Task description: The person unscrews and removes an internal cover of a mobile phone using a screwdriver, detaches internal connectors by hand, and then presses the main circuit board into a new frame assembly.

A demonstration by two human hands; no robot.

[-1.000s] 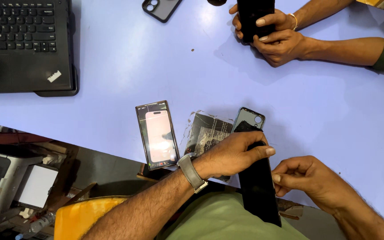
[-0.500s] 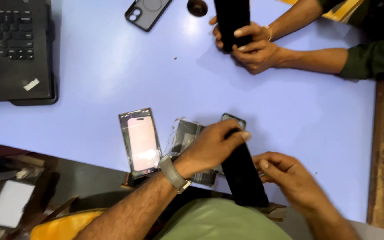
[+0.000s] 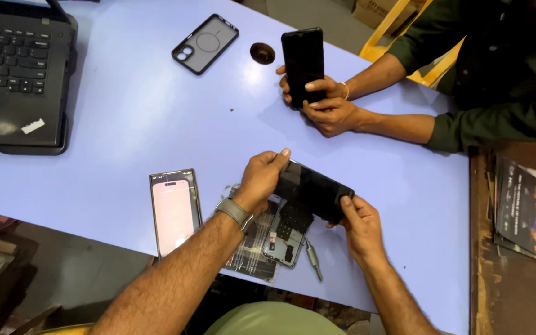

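We are now gripping black screen panel with both hands, left hand and right hand at ends, lifting it off opened phone lying just beneath; a second ago panel was still pressed down there.

Looks like a phone repair shop/workbench; pale lilac tabletop w/ an opened phone body showing dark circuit boards, a small metal screwdriver just beside it, a detached pink-lit phone screen. Also a clear phone case w/ ring and a black laptop nearby; another person holds a black phone opposite.
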